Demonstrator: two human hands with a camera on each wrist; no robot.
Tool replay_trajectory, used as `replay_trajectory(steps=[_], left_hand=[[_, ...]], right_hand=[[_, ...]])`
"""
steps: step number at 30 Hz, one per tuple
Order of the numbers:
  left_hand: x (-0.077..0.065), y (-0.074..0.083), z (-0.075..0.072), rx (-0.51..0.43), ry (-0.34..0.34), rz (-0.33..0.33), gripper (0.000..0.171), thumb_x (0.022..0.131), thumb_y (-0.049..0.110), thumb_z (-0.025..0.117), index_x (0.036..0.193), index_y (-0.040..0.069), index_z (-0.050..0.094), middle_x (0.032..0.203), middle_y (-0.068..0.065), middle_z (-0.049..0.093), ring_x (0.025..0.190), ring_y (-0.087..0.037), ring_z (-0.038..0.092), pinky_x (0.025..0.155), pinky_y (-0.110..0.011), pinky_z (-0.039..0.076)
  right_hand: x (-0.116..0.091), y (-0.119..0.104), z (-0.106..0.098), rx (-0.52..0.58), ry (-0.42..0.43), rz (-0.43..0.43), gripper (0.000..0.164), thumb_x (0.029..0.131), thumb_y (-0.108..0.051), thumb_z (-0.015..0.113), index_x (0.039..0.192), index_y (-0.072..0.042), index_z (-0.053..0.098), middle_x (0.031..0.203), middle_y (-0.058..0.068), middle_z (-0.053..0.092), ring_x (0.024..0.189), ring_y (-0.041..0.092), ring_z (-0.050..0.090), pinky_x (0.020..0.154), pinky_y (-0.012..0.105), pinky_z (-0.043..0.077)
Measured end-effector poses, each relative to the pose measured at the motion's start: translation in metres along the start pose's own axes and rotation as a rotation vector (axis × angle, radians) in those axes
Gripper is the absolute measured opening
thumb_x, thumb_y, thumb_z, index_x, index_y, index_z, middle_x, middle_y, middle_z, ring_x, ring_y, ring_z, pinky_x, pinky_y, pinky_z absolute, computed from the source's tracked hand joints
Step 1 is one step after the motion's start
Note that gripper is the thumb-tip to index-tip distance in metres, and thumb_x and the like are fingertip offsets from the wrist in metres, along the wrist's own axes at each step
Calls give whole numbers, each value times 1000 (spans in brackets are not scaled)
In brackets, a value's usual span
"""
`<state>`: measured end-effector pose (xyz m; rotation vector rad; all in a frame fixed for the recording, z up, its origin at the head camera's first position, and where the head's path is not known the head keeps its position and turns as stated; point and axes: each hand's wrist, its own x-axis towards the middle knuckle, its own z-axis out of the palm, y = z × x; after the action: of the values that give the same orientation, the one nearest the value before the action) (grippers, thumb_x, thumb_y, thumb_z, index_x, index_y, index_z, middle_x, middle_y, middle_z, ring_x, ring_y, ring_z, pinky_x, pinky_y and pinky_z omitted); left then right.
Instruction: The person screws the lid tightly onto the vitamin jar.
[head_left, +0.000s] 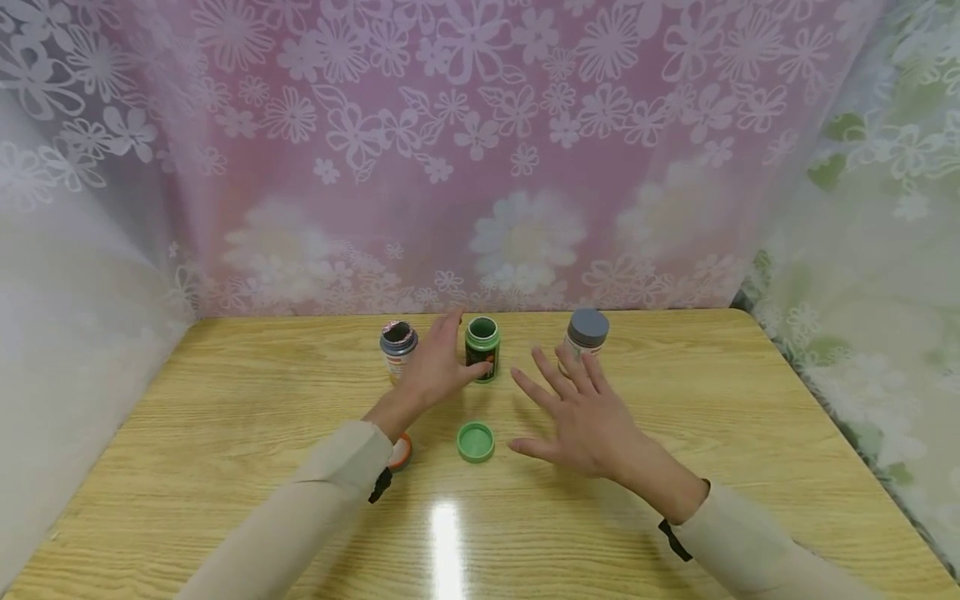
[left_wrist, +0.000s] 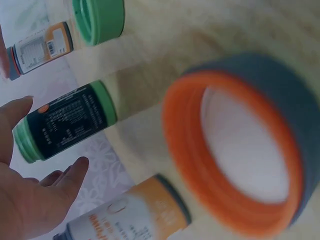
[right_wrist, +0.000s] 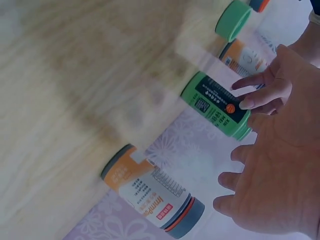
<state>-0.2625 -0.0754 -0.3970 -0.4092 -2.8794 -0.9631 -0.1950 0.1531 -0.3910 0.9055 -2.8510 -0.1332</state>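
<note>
My left hand point(head_left: 435, 367) reaches between two uncapped bottles, its thumb and fingers spread around a small green bottle point(head_left: 482, 343) with a dark label. In the left wrist view a gap shows between thumb, fingers and that green bottle point(left_wrist: 70, 122). To the left stands a white-and-orange bottle point(head_left: 396, 343) with a grey neck, partly behind the hand. My right hand point(head_left: 588, 425) hovers with fingers fanned out, holding nothing. Beyond its fingertips stands a third bottle point(head_left: 587, 329), wearing its grey cap; in the right wrist view this bottle point(right_wrist: 150, 192) shows an orange-and-white label.
A green lid point(head_left: 476, 442) lies inside up on the wooden table point(head_left: 637, 542), in front of the green bottle. Beside my left wrist lies a grey lid point(left_wrist: 180, 145) with an orange inner rim. A pink flowered curtain point(head_left: 525, 167) hangs behind the table.
</note>
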Motion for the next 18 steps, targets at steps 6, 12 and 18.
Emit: replay_trajectory(steps=[6,12,18], left_hand=[[2,-10,12,-183,-26,-57,95,81,36,78,152,10,21,142,-17,41,124,-31,47,94,-47,45],[6,-26,23,-418,-59,-109,90,81,32,78,151,11,25,145,-14,38,128,-32,43,98,-44,43],[11,-32,29,-454,-78,-107,85,81,33,79,149,14,31,143,-9,41,126,-29,46,99,-43,42]], right_hand=[[-4,-8,5,44,-41,0,86,84,-80,33,152,-29,28,158,8,16,143,34,6,112,56,7],[-7,-13,9,63,-57,-18,86,84,-80,33,152,-28,29,158,8,16,143,33,7,113,53,6],[-8,-14,13,73,-83,-43,86,85,-80,31,152,-27,29,157,8,16,143,33,9,113,53,6]])
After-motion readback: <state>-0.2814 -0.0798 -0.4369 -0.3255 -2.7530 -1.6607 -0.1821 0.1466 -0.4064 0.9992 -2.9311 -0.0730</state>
